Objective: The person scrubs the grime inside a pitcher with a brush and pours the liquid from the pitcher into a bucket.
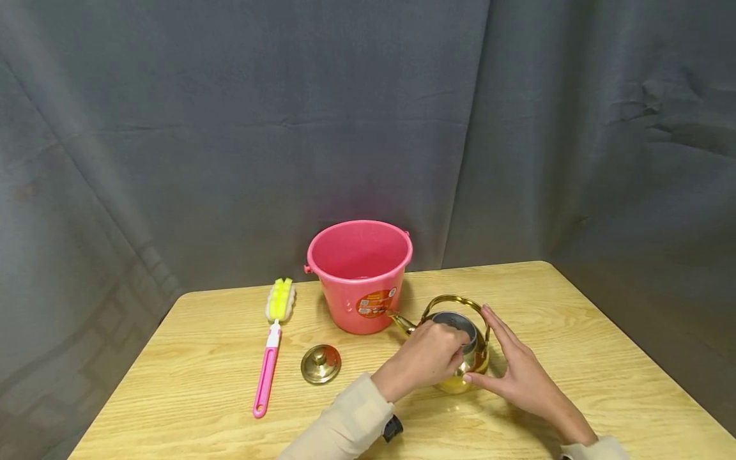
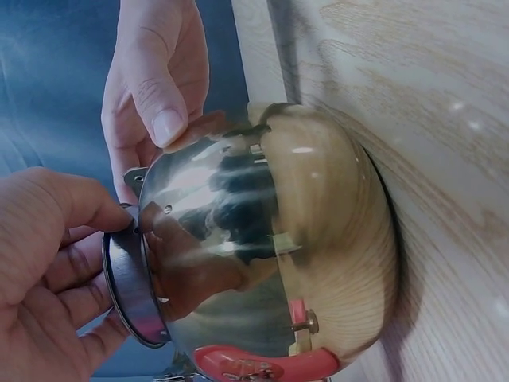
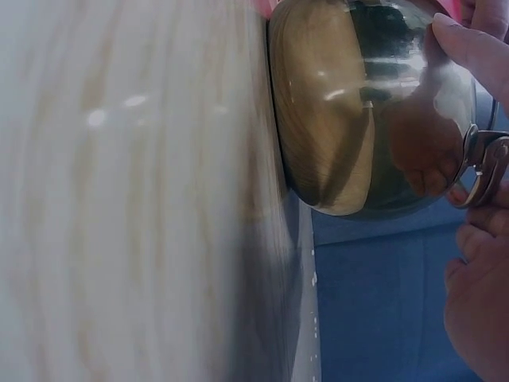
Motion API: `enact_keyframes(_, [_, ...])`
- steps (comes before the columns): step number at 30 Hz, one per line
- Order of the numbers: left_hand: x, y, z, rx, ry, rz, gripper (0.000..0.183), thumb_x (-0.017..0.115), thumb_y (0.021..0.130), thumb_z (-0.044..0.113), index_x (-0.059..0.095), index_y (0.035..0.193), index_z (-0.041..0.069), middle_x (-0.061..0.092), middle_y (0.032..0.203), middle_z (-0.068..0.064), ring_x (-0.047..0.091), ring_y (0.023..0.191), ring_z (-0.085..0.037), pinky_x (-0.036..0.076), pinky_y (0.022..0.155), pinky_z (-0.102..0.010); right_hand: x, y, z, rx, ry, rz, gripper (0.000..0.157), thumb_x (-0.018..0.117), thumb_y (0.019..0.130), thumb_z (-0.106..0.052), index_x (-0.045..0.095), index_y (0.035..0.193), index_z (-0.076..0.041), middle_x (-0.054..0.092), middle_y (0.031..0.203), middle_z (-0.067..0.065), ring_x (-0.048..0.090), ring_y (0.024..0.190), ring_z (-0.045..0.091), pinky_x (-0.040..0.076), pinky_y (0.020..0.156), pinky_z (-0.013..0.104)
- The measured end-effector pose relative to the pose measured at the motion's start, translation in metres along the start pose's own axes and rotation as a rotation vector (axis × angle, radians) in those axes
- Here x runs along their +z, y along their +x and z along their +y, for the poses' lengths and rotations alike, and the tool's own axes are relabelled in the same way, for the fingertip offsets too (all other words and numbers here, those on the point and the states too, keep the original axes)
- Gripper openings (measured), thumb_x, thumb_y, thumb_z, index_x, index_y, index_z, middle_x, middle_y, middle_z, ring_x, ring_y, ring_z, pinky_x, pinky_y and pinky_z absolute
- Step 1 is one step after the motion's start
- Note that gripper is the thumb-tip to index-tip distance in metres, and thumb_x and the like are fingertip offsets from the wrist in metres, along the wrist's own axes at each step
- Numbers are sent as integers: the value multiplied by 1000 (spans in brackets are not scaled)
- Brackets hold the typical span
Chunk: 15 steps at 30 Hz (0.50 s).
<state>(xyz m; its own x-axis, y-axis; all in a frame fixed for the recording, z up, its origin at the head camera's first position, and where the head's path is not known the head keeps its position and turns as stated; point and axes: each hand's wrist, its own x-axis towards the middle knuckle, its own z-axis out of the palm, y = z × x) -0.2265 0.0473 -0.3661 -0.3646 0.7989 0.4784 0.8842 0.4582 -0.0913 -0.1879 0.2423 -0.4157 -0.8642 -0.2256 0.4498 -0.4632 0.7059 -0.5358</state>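
Observation:
A shiny gold kettle (image 1: 480,358) stands upright on the table, its spout (image 1: 402,322) turned toward the bucket and its arched handle (image 1: 457,298) raised. My left hand (image 1: 428,358) is at the kettle's top, fingers curled at the mouth; in the left wrist view they grip a grey metal rim (image 2: 131,278) there, their tips partly hidden behind it. My right hand (image 1: 520,374) holds the kettle's right side, thumb on the gold body and fingers by the handle. In the right wrist view the thumb (image 3: 469,40) lies along the body. Off to the left lies the kettle's gold lid (image 1: 321,364), knob up.
Behind the kettle's spout stands a pink bucket (image 1: 359,281) with an orange label. A brush (image 1: 267,377) with pink handle and yellow-white sponge head lies left of the lid. Grey cloth (image 1: 259,140) hangs behind the wooden table (image 1: 195,364).

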Motion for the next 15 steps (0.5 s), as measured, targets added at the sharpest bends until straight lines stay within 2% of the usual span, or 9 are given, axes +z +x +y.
enact_keyframes(6, [-2,0,-1,7,-4,4,6,62,74,11,60,75,16,51,62,11,41,52,3,37,53,-15,1,0,0,4,1,1,108,78,61,-41,10,143,-25,15,146,0,26,124,32,30,87,58])
enact_keyframes(15, [-3,0,-2,11,4,10,8,61,76,11,64,83,14,57,68,10,48,58,1,39,56,-14,0,-1,-2,27,6,-11,106,78,62,-40,10,143,-27,15,146,0,26,124,35,29,86,60])
